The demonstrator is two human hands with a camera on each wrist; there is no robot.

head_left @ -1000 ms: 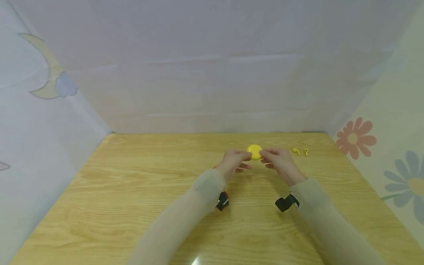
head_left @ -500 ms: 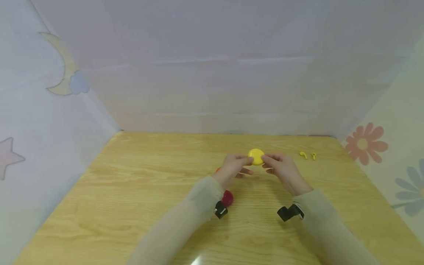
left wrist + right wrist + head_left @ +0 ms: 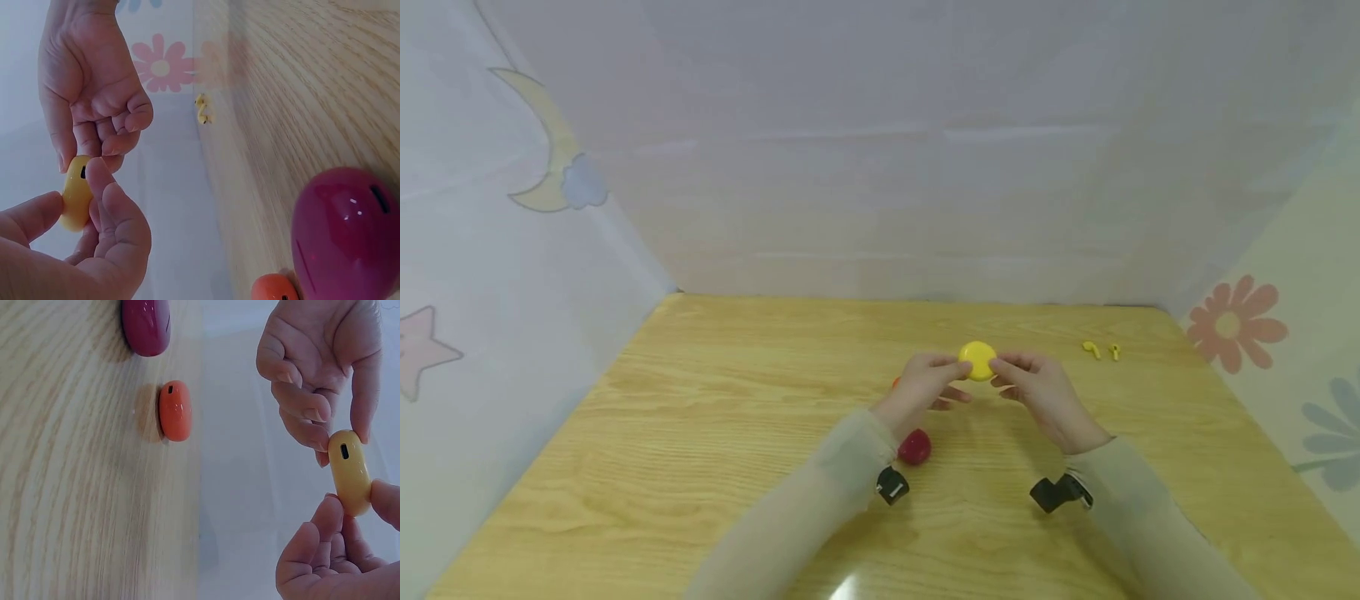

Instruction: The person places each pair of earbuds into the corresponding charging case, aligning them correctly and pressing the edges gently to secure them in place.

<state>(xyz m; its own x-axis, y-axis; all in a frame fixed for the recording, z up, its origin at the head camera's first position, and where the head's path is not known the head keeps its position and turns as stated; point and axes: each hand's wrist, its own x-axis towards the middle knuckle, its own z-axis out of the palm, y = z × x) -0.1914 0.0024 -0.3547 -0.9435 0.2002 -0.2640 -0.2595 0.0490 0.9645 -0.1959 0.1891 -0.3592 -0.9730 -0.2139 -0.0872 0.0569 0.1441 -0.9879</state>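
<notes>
A glossy yellow earbud case (image 3: pixel 977 361) is held up above the table between both hands, its lid closed. My left hand (image 3: pixel 919 387) pinches its left edge between thumb and fingers, and my right hand (image 3: pixel 1045 402) pinches the right edge. A small dark port (image 3: pixel 344 451) shows on the case's rim in the right wrist view. Two yellow earbuds (image 3: pixel 1092 350) lie side by side on the table, beyond my right hand.
On the wooden table (image 3: pixel 737 400), a dark red case (image 3: pixel 915 447) sits beside my left wrist. An orange case (image 3: pixel 176 411) is mostly hidden behind my left hand in the head view. Printed cloth walls stand at the back and both sides.
The head view has shifted a little, and more of the dark red case shows from behind my left wrist. Both hands keep their hold on the yellow case.
</notes>
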